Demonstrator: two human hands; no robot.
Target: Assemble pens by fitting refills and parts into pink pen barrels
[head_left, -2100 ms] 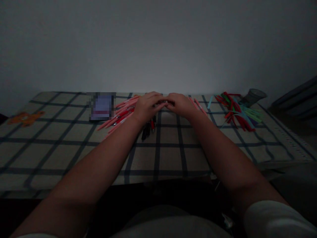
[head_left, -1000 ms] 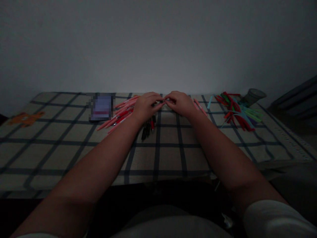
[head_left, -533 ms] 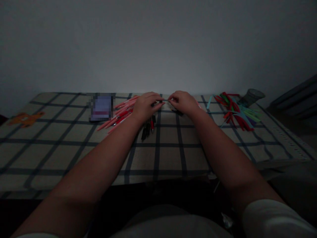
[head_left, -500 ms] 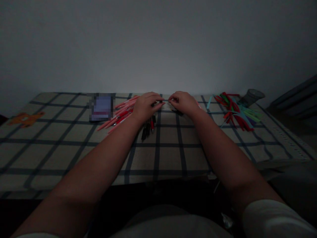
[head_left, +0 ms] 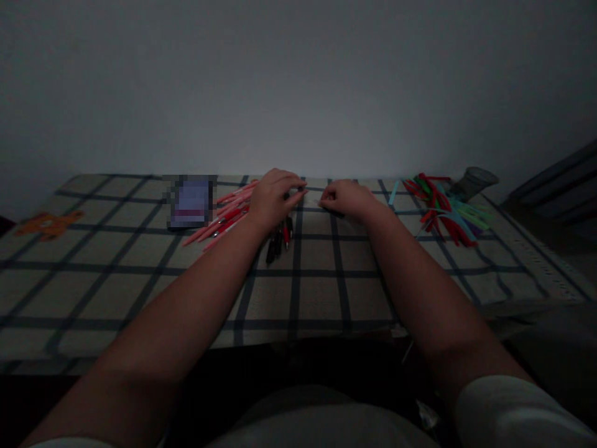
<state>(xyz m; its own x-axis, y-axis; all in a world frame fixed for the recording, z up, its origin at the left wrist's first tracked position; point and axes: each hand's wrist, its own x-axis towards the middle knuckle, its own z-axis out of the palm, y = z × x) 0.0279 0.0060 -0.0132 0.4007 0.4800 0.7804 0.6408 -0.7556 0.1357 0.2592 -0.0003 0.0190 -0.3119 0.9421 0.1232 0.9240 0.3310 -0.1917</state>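
My left hand (head_left: 275,196) is raised a little over the checked cloth, its thumb and fingertips bent toward each other. A small dark piece (head_left: 301,188) shows at those fingertips, too dim to name. To the right, my right hand (head_left: 349,198) is low at the cloth in a pinch; what its fingertips hold is hidden. Under it lies a dark slim object (head_left: 333,212), partly covered. Several pink and red pens (head_left: 228,214) lie beside my left hand, partly behind it. Below that hand are several black pens (head_left: 275,246) and a red one (head_left: 286,236).
Further left are a phone-like device (head_left: 191,202), blurred out, and an orange bear-shaped piece (head_left: 49,224). On the right lies a pile of coloured fuzzy strips (head_left: 448,214) beside a tipped grey cup (head_left: 476,179). One light blue strip (head_left: 393,193) lies apart. A wall (head_left: 298,93) stands behind the table.
My right hand has moved down toward the cloth and away from my left fingertips, so the gap between them is wider. My left hand has shifted slightly left.
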